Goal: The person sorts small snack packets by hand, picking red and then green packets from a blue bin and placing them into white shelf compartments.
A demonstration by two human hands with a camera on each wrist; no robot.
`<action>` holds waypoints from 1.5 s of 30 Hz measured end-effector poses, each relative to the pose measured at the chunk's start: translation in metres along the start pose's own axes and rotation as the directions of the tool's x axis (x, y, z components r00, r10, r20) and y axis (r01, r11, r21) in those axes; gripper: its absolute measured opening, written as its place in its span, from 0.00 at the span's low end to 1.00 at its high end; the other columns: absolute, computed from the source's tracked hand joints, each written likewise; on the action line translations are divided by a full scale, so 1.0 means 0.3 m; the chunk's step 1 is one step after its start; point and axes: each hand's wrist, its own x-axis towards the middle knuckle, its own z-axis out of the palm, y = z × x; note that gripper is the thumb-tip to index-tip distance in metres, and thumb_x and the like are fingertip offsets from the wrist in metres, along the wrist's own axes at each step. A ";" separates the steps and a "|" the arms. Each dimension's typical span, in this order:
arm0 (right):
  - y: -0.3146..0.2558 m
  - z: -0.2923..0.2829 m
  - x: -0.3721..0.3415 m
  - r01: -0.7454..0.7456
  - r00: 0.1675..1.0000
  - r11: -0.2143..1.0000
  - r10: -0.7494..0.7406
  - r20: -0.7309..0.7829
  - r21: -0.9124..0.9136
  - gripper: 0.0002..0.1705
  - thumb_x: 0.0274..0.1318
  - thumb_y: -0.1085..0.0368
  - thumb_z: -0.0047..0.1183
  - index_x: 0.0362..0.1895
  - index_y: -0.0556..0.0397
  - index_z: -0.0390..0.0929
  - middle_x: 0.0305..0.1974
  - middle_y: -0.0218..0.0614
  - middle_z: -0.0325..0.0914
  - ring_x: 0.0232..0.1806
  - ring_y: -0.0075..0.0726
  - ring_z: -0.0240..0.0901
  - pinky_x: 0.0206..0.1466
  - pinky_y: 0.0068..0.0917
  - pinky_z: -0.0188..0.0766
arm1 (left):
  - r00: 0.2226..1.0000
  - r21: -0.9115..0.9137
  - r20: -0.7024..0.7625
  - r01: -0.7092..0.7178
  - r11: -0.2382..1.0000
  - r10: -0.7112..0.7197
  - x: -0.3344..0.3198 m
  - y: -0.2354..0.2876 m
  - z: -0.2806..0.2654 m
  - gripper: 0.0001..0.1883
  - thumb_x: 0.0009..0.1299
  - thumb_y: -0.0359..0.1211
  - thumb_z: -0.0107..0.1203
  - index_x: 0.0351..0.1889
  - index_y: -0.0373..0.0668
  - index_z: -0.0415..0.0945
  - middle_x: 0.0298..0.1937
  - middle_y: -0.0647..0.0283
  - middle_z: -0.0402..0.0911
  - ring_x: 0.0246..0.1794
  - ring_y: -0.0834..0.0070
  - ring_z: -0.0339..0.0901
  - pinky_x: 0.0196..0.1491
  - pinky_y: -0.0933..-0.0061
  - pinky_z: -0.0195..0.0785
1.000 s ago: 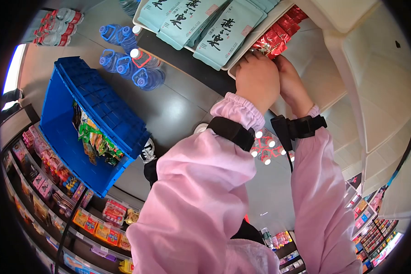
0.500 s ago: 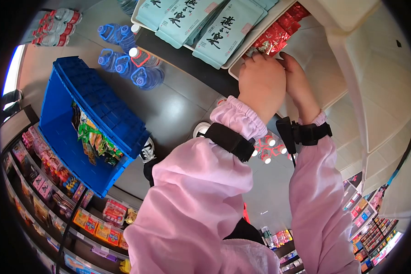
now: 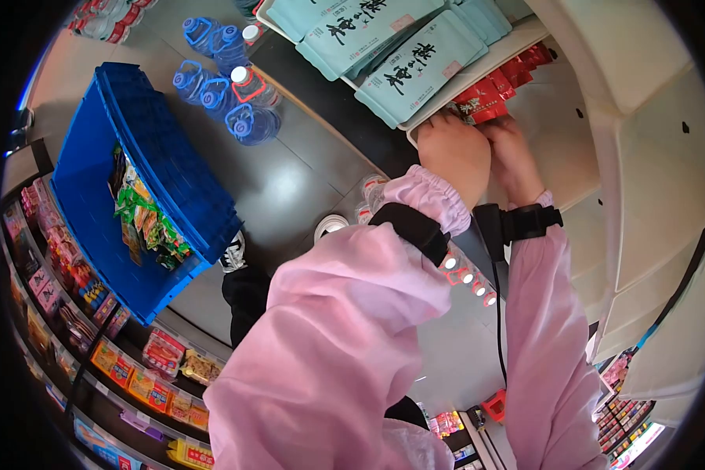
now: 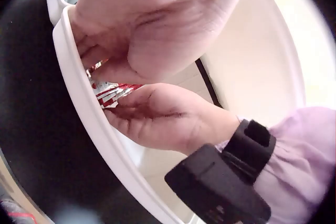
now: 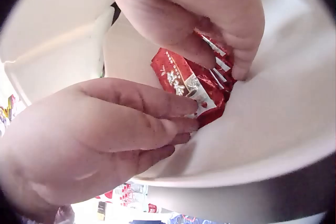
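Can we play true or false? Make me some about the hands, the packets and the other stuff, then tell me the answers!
1. The left hand and the right hand both touch red packets. True.
2. The sleeves are green. False: the sleeves are pink.
3. The blue crate has snack packets in it. True.
4. The pale green pouches are in the blue crate. False: the pale green pouches are in a white tray.
5. Bottles with blue handles stand on the floor. True.
6. The red packets are on the floor. False: the red packets are in a white bin.
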 end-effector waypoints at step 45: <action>-0.012 0.036 -0.092 0.197 0.963 0.917 -0.248 -0.108 -0.348 0.29 0.51 0.67 0.46 0.57 0.63 0.54 0.53 0.48 0.63 0.50 0.35 0.66 0.50 0.26 0.63 | 0.987 -0.125 -0.112 -0.132 0.983 0.118 -0.065 -0.018 -0.060 0.18 0.51 0.25 0.46 0.42 0.28 0.67 0.41 0.44 0.70 0.45 0.53 0.68 0.48 0.63 0.64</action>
